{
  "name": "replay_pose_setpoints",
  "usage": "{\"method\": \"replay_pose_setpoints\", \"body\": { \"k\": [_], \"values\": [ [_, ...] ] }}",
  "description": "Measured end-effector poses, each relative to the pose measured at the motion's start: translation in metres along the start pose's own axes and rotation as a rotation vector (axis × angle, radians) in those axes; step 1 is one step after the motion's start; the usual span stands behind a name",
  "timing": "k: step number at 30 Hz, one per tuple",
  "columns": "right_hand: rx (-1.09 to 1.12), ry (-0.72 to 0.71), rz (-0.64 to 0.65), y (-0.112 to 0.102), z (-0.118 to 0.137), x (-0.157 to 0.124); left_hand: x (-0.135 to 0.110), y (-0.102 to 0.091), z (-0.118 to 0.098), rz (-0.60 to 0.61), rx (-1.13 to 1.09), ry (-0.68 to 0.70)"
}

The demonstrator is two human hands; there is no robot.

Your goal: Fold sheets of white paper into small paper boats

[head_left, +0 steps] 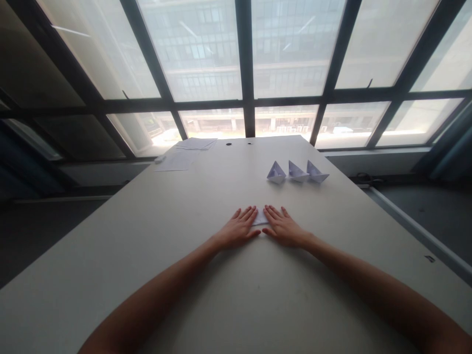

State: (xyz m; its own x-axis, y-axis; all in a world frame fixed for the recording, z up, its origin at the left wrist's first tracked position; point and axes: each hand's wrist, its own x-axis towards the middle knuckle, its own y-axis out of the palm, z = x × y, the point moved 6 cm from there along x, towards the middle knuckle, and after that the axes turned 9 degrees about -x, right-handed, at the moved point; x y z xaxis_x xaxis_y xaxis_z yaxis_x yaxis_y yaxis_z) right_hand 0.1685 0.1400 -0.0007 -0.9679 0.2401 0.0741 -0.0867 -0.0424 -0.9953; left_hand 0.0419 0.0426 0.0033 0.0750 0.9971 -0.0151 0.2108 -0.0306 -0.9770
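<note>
A small folded piece of white paper [261,218] lies flat on the white table, partly hidden under my fingers. My left hand [239,229] rests on its left side, palm down with fingers stretched out. From the other side my right hand [283,227] lies flat on the paper's right part, fingers extended. Both thumbs point inward and nearly meet just below the paper. Beyond my right hand, three folded paper boats stand in a row: a left one [276,173], a middle one [297,172] and a right one [316,172].
Loose white sheets [177,161] lie at the table's far left, with a small pale item [160,159] beside them. The white table [147,236] reaches toward large framed windows. Two dark spots mark its far end, and a small dark mark [429,258] is near its right edge.
</note>
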Motion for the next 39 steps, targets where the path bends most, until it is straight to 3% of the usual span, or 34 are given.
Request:
{"method": "replay_pose_setpoints", "body": {
  "k": [3,9,19,39],
  "values": [
    [-0.015,0.07,0.01,0.004,-0.005,0.001,0.0,0.0,0.001,0.01,-0.003,-0.03],
    [0.004,0.072,-0.023,0.006,-0.008,0.002,-0.001,0.0,0.005,-0.015,-0.043,-0.117],
    [0.095,0.076,-0.11,-0.004,-0.01,0.0,0.002,0.005,0.012,-0.15,-0.078,-0.194],
    [0.132,0.09,-0.165,-0.009,-0.012,-0.001,0.001,-0.002,0.012,-0.199,-0.11,-0.177]
  ]
}}
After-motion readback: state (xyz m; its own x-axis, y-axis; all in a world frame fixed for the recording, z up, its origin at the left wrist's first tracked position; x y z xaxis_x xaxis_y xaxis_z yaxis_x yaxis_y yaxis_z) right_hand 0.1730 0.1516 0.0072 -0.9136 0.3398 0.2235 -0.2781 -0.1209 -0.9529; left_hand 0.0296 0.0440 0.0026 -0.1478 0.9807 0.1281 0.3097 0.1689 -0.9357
